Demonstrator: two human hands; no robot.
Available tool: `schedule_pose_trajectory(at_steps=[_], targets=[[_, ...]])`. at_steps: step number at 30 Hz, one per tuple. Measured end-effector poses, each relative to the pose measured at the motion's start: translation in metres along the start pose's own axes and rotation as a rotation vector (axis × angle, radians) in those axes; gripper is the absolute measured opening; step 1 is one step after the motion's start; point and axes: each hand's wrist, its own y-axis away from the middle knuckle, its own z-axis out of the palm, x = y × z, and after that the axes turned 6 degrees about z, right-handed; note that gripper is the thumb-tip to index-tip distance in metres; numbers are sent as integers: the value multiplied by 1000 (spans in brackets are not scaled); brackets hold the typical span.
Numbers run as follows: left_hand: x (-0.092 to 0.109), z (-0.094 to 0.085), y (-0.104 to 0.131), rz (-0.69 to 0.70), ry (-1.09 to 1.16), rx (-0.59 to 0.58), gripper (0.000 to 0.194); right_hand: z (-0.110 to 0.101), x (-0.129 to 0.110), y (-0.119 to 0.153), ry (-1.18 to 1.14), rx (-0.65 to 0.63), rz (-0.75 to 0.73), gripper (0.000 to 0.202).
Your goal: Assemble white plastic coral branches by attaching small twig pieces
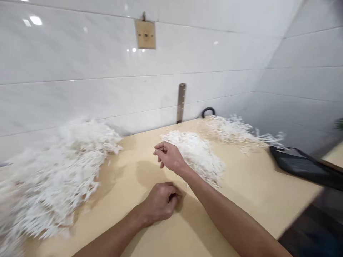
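Note:
My left hand (162,201) rests low on the table with its fingers curled in against the thumb; anything inside is hidden. Beyond it, my right hand (171,156) hovers over the tabletop, thumb and fingers drawn together in a loose pinch. Whatever may be between those fingertips is too small to make out. Just right of that hand lies a heap of thin white strands (199,153), partly behind my right forearm. A larger, blurred pile of white strands (64,175) spreads across the left side of the table.
On the pale wooden table (249,189), a third bunch of white strands (233,130) lies at the back right. A black bag-like thing (302,166) sits by the right edge. Near the tiled wall are a metal strip (181,103), a black ring-shaped handle (208,109) and a wall plate (145,34).

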Motion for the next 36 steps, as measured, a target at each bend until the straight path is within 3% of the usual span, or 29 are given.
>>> schedule_pose_trajectory(at_steps=[5,10,12,13,17,20,23,26,28,30,32,34,36], targets=[[-1,-7,3,68,-10,-145,27,24,41,8,242,-137,46,20],[4,-51,2,-76,-192,-390,18,26,58,-1,282,-172,67,21],[6,-79,1,-153,-333,-278,14,25,58,1,321,-149,48,17],[5,-94,2,-211,-398,-151,16,24,58,2,361,-158,33,17],[-11,-155,17,-393,-715,546,18,25,65,7,445,-181,42,25],[-29,-188,35,-533,-909,778,28,27,71,7,434,-198,18,24],[-45,-201,47,-727,-911,804,48,27,72,8,446,-208,6,22],[-60,-198,48,-802,-803,680,76,27,70,8,448,-198,23,22],[-67,-193,44,-816,-799,572,79,28,70,8,435,-190,36,23],[-73,-189,41,-823,-829,508,63,30,70,8,424,-186,46,24],[-76,-187,39,-815,-862,501,33,31,68,8,413,-186,51,25],[-78,-186,39,-783,-886,547,13,32,67,9,408,-187,50,25],[-79,-187,40,-738,-894,633,11,32,67,9,403,-186,52,25]])
